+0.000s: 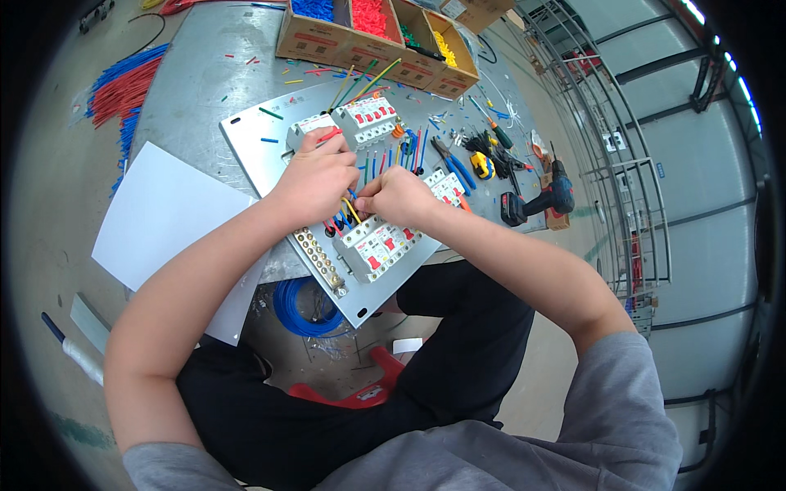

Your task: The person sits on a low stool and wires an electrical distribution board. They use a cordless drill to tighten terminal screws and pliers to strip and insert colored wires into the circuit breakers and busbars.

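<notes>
A metal mounting panel [254, 168] carries rows of white circuit breakers with red switches. My left hand [315, 184] is curled over its middle, beside the upper breaker row [367, 119]; a bit of red shows at its fingers, and what they grip is hidden. My right hand [399, 196] is closed in a pinch at short coloured wires, just above the lower breaker row [385, 244]. A yellow wire [352, 211] stands between the hands, with blue and red ones beside it. A brass terminal bar [318, 260] runs along the panel's near left edge.
Behind the panel stands a cardboard box [327, 45] of coloured small parts. Pliers [454, 166], a yellow tape measure [483, 166], a screwdriver [495, 127] and a cordless drill [540, 199] lie right. White paper [168, 217] overhangs the table's left edge. Below is a blue wire coil [286, 311].
</notes>
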Action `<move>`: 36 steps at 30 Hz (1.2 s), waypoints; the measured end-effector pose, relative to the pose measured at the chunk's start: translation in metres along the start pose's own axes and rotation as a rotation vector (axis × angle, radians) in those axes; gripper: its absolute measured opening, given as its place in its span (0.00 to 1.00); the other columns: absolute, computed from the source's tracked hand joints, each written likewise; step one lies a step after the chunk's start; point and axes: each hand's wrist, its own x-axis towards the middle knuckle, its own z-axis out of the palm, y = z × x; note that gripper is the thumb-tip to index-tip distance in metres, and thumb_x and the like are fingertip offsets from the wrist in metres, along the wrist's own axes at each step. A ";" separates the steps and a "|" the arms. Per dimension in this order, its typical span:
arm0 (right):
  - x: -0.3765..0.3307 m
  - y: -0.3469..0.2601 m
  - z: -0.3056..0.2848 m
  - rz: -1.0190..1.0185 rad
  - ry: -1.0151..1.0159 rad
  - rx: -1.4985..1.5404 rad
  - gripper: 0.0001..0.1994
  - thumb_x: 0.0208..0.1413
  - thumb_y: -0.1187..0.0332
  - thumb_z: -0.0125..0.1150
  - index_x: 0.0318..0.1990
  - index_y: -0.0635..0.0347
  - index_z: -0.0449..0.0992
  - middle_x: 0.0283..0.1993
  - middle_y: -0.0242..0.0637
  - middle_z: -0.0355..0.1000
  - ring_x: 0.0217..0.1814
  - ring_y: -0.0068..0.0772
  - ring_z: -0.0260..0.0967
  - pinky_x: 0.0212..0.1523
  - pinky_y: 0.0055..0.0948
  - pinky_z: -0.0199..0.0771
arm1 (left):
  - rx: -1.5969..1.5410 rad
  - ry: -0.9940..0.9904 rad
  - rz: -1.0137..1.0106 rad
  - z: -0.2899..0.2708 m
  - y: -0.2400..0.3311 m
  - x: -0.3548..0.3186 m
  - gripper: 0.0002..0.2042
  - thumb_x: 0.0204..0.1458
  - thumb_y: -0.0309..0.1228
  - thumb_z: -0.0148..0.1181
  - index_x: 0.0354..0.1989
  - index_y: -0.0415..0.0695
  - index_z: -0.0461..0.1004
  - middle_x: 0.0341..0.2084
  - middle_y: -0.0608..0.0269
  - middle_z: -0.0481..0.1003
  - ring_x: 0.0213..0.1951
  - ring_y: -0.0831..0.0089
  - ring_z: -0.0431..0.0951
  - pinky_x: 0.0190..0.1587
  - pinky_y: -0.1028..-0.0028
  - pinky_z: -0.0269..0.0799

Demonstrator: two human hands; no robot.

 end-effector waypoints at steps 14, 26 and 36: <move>0.009 0.001 -0.017 0.005 -0.157 0.240 0.21 0.68 0.50 0.73 0.39 0.62 0.93 0.37 0.38 0.88 0.42 0.28 0.82 0.52 0.34 0.78 | -0.130 0.019 0.027 0.004 -0.006 -0.002 0.04 0.58 0.34 0.67 0.34 0.54 0.87 0.40 0.76 0.82 0.60 0.72 0.76 0.79 0.56 0.48; 0.023 -0.001 -0.011 0.036 -0.147 0.116 0.22 0.66 0.48 0.73 0.34 0.59 0.92 0.36 0.38 0.88 0.40 0.36 0.84 0.48 0.37 0.82 | -0.150 0.027 0.001 0.000 -0.002 0.002 0.05 0.53 0.27 0.66 0.27 0.52 0.85 0.36 0.74 0.81 0.58 0.71 0.77 0.78 0.56 0.50; 0.022 -0.019 -0.013 0.093 -0.158 0.026 0.22 0.68 0.49 0.72 0.35 0.61 0.91 0.35 0.36 0.87 0.39 0.33 0.83 0.43 0.37 0.80 | -0.144 0.039 -0.027 0.001 0.000 0.002 0.03 0.49 0.27 0.68 0.26 0.51 0.86 0.37 0.72 0.82 0.59 0.70 0.77 0.79 0.55 0.49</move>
